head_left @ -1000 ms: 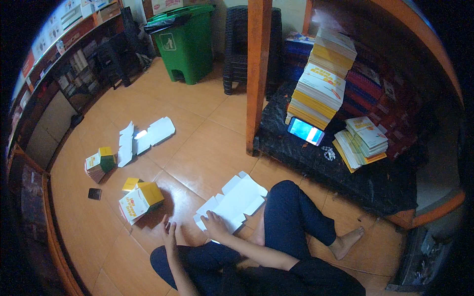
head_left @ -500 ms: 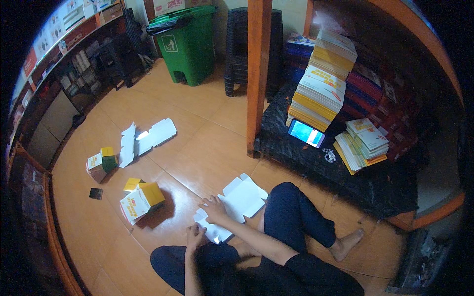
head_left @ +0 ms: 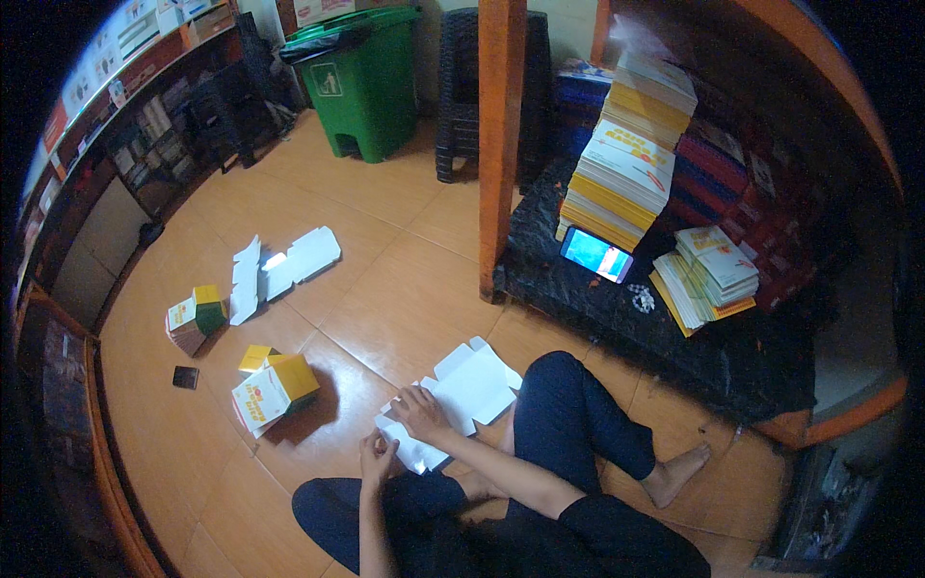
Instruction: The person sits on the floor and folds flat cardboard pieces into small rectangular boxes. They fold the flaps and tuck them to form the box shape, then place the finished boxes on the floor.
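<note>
An unfolded white carton blank (head_left: 472,381) lies flat on the floor in front of my crossed legs, its plain inner side up. My right hand (head_left: 419,412) rests on its left half with fingers stretched out. At the near left corner, my left hand (head_left: 377,455) has its fingers bent in a pinch on a small flap of the blank. The fingertips partly cover that flap. To the left stand folded yellow, white and green cartons (head_left: 279,390) in a bundle, with a smaller bundle of cartons (head_left: 196,318) beyond.
More white carton blanks (head_left: 301,260) lie farther off, and a small dark square object (head_left: 186,378) sits on the tiles. At right, a low dark platform (head_left: 540,279) bears stacked cartons (head_left: 626,164), a phone (head_left: 596,254) and beads. A wooden post (head_left: 501,144) and green bin (head_left: 361,87) stand behind.
My right hand has settled slightly, its fingers lower against the blank. The left fingers have shifted a little at the flap. The whole view has tilted slightly.
</note>
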`<state>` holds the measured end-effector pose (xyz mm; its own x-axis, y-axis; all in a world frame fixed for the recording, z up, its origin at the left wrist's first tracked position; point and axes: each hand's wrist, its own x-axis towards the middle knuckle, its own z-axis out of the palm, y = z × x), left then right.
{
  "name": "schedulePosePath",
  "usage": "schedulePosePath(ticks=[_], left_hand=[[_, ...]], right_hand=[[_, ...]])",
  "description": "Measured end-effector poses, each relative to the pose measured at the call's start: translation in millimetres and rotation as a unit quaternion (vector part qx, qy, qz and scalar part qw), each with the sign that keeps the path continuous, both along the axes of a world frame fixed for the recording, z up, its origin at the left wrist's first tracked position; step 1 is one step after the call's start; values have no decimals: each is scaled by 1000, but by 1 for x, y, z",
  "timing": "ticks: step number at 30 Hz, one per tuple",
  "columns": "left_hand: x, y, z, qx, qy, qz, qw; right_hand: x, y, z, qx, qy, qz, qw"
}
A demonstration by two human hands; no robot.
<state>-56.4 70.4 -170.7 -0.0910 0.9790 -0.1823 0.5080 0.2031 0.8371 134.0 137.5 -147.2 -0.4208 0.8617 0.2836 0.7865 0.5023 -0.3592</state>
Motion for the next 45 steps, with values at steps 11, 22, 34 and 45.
schedulePosePath(ticks=[11, 22, 34, 45], left_hand=[[10, -2, 25, 58, -64, 47, 995], [7, -6, 126, 253, -252, 40, 933], [52, -34, 245, 325, -98, 96, 936], [55, -42, 288, 309, -31, 113, 944]], right_hand=[[15, 24, 40, -25, 120, 83, 989], [31, 20, 195, -58, 200, 200, 957], [24, -26, 241, 86, 258, 200, 941], [8, -55, 251, 197, 306, 106, 925]])
